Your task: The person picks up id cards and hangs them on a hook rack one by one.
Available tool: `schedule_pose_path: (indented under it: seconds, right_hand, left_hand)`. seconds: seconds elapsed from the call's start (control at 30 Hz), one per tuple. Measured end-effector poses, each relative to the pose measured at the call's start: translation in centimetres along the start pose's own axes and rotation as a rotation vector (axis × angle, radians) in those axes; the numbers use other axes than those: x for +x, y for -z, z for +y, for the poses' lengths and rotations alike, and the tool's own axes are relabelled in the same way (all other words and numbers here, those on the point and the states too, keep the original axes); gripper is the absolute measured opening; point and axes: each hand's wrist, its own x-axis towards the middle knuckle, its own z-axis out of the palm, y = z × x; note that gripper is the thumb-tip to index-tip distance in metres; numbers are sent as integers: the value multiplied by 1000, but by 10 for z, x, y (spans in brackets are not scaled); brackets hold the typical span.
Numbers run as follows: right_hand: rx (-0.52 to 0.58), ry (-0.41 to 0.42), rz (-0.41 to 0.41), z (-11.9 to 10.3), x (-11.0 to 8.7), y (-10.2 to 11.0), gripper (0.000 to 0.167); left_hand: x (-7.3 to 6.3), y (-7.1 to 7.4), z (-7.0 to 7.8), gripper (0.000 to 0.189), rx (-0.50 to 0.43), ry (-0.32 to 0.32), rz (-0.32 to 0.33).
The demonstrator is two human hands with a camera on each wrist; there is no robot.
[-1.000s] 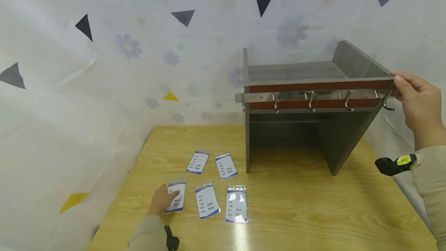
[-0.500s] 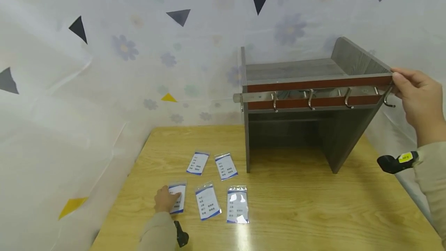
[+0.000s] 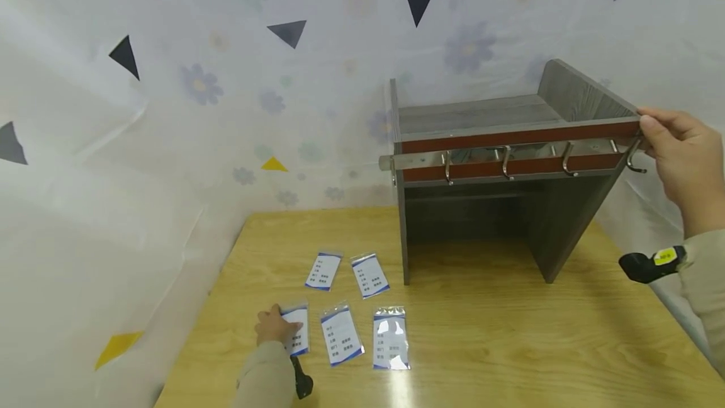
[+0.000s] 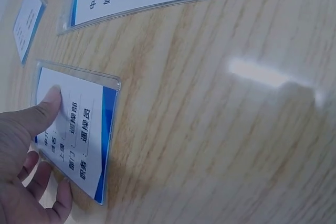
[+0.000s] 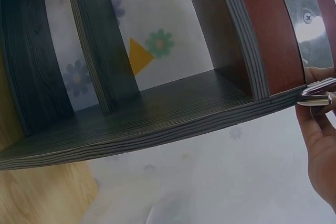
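In the head view, my left hand is at a plastic-sleeved ID badge lying at the left of the front row. The left wrist view shows its thumb flat across the badge's face, with the other fingers curled at the badge's near edge. High on the right, my right hand grips the right end of a metal hook rail at the front corner of a grey wooden shelf. Several hooks stick out from the rail. Part of the right hand is cut off in the right wrist view.
Two badges lie to the right, a middle badge and a glossy badge. Behind them are a tilted badge and another badge. The shelf stands on the wooden table, near a white patterned curtain.
My left hand has shifted slightly to the right and curled further at the badge's edge. The right hand keeps its hold at the shelf corner. The head view has tilted a little.
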Motion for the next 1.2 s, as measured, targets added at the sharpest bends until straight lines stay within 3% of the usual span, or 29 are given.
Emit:
schedule_pose_path:
  seconds: [0.1, 0.27, 0.53, 0.67, 0.87, 1.03, 1.2]
  right_hand:
    - [-38, 5, -3, 0, 1, 0, 27]
    - [49, 15, -3, 2, 0, 1, 25]
    - [98, 38, -11, 4, 2, 2, 24]
    - [129, 43, -16, 5, 2, 1, 24]
    - [161, 39, -18, 4, 3, 0, 23]
    - [211, 34, -18, 4, 3, -1, 22]
    - [38, 15, -1, 5, 1, -1, 26]
  left_hand:
    - [-2, 3, 2, 74, -23, 4, -21]
    - [-1, 5, 3, 76, -71, 11, -42]
    - [-1, 4, 2, 83, -59, 8, -20]
    - [1, 3, -1, 81, -99, -7, 5]
    - [6, -6, -17, 80, -308, -6, -15]
    - [7, -8, -27, 58, -507, -6, 27]
    - [2, -2, -26, 42, -595, -8, 31]
